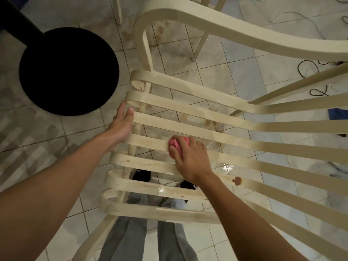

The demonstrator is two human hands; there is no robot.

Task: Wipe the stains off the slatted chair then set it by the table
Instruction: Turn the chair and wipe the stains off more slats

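A pale wooden slatted chair (216, 113) fills the middle of the view, its seat slats running from left to right below me. My left hand (121, 123) holds the rounded front ends of the slats. My right hand (188, 157) presses a pink sponge (176, 145) onto a middle slat. A brown stain (237, 180) sits on a nearer slat, right of my wrist. Fainter tan marks show on the slat left of the sponge. Wet patches shine on the nearest slats.
The black round base and post of a table (68, 70) stand on the tiled floor to the left. Dark cords (308, 69) and a blue cloth (337, 113) lie on the right. Brown splashes mark the tiles under the chair. Another pale chair's legs stand behind.
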